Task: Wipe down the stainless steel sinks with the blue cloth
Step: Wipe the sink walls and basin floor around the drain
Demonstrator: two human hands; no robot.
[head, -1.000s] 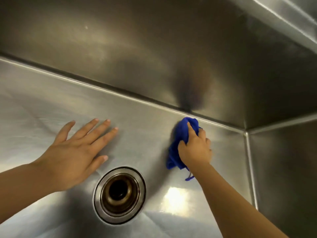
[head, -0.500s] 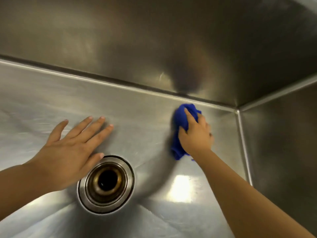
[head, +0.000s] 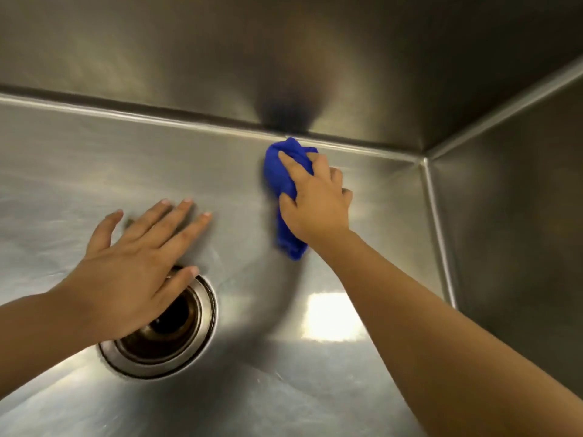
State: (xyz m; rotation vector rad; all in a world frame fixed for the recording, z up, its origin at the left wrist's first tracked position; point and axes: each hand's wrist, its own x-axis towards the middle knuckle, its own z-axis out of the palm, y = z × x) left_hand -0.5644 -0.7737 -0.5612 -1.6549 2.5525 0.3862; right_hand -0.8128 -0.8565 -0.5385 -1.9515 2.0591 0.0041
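Head view: right hand [head: 318, 200] grips the bunched blue cloth [head: 285, 197] against the sink [head: 94, 159] floor near the far wall; left hand [head: 135, 263] lies flat, fingers spread, partly over the drain [head: 189, 329].

Dim overall, with a bright glare patch on the sink [head: 331, 316] floor (slight motion blur).
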